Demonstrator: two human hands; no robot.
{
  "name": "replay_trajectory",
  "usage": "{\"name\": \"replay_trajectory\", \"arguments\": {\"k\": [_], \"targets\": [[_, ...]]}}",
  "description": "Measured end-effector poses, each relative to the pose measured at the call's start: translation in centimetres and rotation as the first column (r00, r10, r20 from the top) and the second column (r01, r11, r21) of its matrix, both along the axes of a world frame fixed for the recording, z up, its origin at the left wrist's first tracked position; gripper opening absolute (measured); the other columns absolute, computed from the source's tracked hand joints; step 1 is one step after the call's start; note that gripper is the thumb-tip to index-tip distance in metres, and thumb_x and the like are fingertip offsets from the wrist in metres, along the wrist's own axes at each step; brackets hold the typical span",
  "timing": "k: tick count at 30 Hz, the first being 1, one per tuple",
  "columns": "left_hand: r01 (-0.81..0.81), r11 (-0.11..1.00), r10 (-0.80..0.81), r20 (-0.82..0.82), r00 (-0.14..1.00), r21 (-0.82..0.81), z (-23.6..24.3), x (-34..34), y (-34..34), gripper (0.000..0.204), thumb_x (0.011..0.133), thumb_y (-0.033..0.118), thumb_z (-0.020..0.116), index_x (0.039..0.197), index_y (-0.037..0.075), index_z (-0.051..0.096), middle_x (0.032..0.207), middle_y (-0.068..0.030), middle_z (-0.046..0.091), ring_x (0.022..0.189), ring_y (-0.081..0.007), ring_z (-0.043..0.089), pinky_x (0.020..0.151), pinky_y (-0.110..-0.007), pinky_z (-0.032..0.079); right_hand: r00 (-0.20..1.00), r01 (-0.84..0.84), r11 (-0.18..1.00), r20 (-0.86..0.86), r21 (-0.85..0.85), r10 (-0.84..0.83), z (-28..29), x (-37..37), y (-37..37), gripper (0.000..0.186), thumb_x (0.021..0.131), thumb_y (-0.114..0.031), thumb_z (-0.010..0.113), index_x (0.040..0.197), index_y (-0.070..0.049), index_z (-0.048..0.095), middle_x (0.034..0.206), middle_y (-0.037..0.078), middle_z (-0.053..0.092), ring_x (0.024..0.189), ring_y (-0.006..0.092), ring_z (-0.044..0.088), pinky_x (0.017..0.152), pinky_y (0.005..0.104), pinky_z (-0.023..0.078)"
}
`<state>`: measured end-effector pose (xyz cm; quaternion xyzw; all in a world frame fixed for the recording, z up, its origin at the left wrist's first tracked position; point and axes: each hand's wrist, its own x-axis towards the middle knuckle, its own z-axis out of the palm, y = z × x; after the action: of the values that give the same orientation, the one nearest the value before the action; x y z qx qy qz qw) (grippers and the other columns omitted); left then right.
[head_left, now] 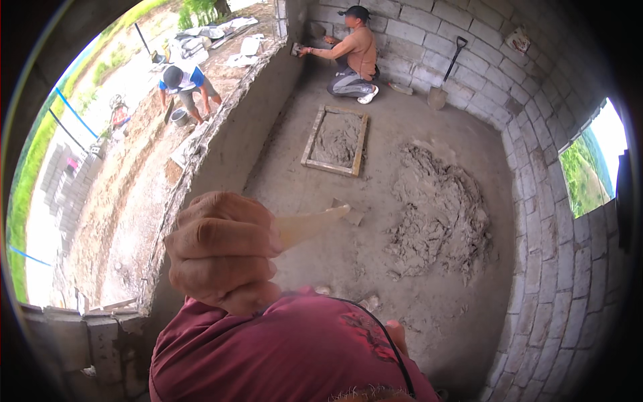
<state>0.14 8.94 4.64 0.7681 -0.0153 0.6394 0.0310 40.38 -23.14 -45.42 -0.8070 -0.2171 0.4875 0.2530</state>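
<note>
On the floor (395, 127), the mortar heap (442, 211) lies at right of the frame (328, 168), with the shovel (437, 98) behind them.

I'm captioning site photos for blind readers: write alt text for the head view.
A person's closed left hand grips a pale, tapered object above a grey floor. Ahead lie a heap of grey mortar and a rectangular frame holding more; one co-worker crouches by a low wall, another bends over outside.

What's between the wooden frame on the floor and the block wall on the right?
In the head view, a heap of wet-looking grey mix lies on the floor between the wooden frame and the block wall.
</note>
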Motion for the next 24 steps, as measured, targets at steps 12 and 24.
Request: {"name": "replay_trajectory", "arguments": {"k": [12, 24], "targets": [[0.031, 1.0, -0.031, 0.008, 0.999, 0.0, -0.5, -1.1, 0.1, 0.023, 0.081, 0.02, 0.082, 0.075, 0.004, 0.067, 0.085, -0.0084, 0.067, 0.068, -0.0207, 0.067, 0.053, -0.031, 0.058, 0.997, -0.075, 0.997, 0.0, -0.027, 0.075, -0.2, -1.0, 1.0, 0.035, 0.082, -0.001, 0.069, 0.116, 0.001, 0.063, 0.078, 0.015, 0.069, 0.062, 0.0246, 0.069, 0.053, 0.0359, 0.052], [0.025, 1.0, -0.025, 0.007, 1.0, 0.006, -0.5, -1.0, -0.1, 0.025, 0.082, 0.021, 0.082, 0.073, 0.004, 0.066, 0.083, -0.0085, 0.067, 0.067, -0.021, 0.067, 0.053, -0.031, 0.059, 0.999, -0.046, 0.999, 0.008, -0.023, 0.046, -0.4, -1.1, 1.3, 0.036, 0.082, 0.0, 0.069, 0.117, 0.0, 0.063, 0.08, 0.015, 0.069, 0.061, 0.024, 0.069, 0.051, 0.0344, 0.051]]}}
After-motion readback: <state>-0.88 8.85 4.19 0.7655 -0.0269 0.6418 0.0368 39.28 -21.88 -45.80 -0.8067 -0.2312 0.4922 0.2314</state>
